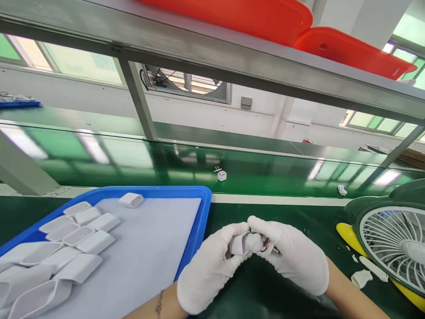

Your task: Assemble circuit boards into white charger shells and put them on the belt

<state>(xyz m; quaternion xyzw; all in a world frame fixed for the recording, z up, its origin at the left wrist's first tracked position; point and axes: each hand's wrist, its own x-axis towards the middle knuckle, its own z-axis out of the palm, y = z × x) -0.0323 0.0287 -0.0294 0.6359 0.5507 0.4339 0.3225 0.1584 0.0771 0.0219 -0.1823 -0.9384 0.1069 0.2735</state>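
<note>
Both of my hands wear white gloves and meet above the green tabletop. My left hand (217, 261) is closed around a white plastic housing (238, 245), like the hollow oval ones on the tray. From the other side, the fingers of my right hand (288, 250) pinch a small part with red and black wires (266, 243) against the end of the housing. A bit of green shows at the fingertips; the fingers hide most of that part, so how far it sits inside I cannot tell. Left of my hands, several white housings (96, 241) lie grouped on a paper-lined blue tray (206, 208).
A green-and-white fan (395, 235) stands at the right, with white scraps (361, 278) beside it. Past my hands sits a small white plug-like piece (222, 176). Overhead, a metal shelf (212, 48) carries red bins (252, 17).
</note>
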